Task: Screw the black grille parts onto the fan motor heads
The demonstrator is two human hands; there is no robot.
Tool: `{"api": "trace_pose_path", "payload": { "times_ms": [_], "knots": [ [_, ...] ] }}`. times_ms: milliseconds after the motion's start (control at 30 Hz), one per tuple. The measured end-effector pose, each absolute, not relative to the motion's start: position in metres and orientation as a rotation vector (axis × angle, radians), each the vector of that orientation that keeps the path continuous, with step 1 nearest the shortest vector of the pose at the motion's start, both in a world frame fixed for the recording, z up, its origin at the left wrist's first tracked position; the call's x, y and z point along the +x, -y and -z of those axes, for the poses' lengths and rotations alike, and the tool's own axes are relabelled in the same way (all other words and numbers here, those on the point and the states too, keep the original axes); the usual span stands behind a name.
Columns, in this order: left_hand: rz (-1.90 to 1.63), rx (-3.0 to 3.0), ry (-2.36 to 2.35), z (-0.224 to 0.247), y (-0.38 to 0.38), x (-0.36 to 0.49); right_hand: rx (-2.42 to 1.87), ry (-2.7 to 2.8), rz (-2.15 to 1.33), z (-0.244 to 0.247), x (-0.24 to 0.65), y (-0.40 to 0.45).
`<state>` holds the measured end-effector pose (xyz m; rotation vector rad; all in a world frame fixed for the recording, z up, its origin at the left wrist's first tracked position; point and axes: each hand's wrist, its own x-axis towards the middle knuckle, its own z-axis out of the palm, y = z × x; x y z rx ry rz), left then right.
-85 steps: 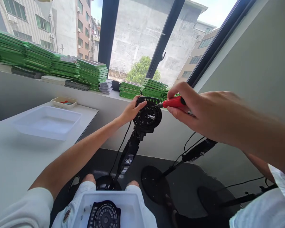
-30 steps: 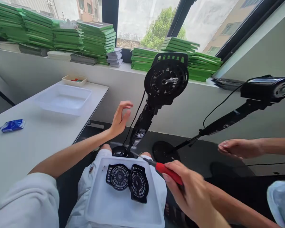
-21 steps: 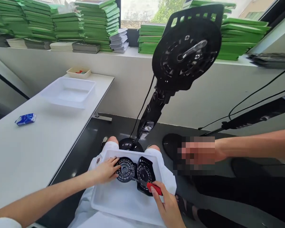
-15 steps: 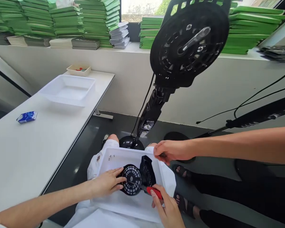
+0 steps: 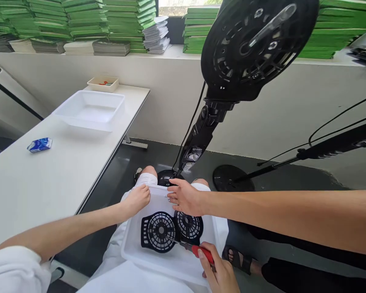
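A white tray (image 5: 177, 264) rests on the lap. My left hand (image 5: 137, 200) is at the tray's far left corner, fingers closed together; what they hold, if anything, is hidden. My right hand (image 5: 218, 266) grips the red handle of a screwdriver (image 5: 201, 252), its shaft pointing left over the black parts. One round black grille (image 5: 161, 231) lies in the tray, and a second black grille (image 5: 188, 224) sits against its right side. Another person's open hand (image 5: 184, 197) reaches over the tray's far edge.
A large black fan-like head on a stand (image 5: 256, 53) rises ahead. At the left a white table (image 5: 70, 171) bears a translucent bin (image 5: 93, 122), a small cream tray (image 5: 94, 86) and a blue carton (image 5: 40, 145). Another black stand base (image 5: 232, 178) is on the floor.
My left hand has left the grille for the tray's far left corner. The other person's hand has moved left over the tray and spread. The right-hand black part now shows its round grille face.
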<state>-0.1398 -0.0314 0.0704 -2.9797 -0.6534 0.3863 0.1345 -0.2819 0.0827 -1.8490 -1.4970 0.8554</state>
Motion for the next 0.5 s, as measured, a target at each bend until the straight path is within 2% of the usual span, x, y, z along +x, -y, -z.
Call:
{"api": "trace_pose_path", "payload": {
  "times_ms": [267, 500],
  "knots": [
    [-0.495, -2.923, 0.631, -0.047, 0.045, -0.122, -1.871, 1.590, -0.749, -0.088, 0.132, 0.286],
    [-0.521, -2.904, 0.583, -0.053, 0.047, -0.128, -1.801, 1.683, -0.614, -0.091, 0.129, 0.285]
  ]
}}
